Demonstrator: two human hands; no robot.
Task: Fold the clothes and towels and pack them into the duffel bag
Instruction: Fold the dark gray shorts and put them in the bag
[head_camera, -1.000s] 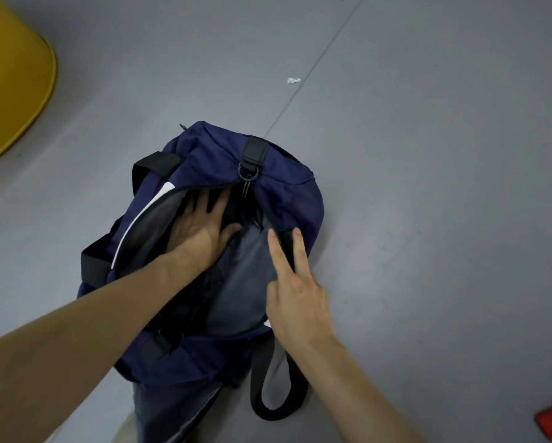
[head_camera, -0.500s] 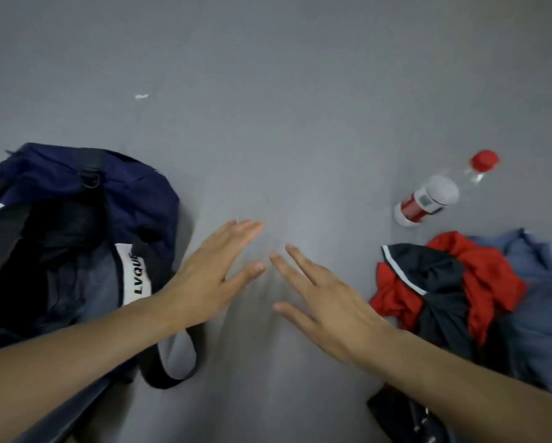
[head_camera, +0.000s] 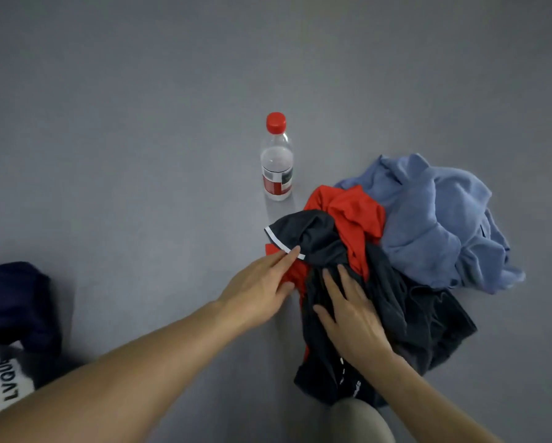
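Note:
A heap of crumpled clothes lies on the grey floor at the right: a dark garment with a white stripe (head_camera: 319, 241) on top, a red garment (head_camera: 354, 212) under it, and a light blue garment (head_camera: 437, 219) behind. My left hand (head_camera: 261, 286) touches the striped edge of the dark garment with fingers apart. My right hand (head_camera: 351, 308) lies flat and open on the dark garment. The navy duffel bag (head_camera: 12, 302) is at the left edge, only partly in view.
A clear water bottle with a red cap (head_camera: 276, 158) stands upright just behind the heap. A knee in beige cloth (head_camera: 357, 420) shows at the bottom. Bare grey floor (head_camera: 140, 155) spreads between the bag and the clothes.
Both hands left the duffel bag and moved right across the floor to the clothes heap. The view swung right, so the bag slid to the left edge.

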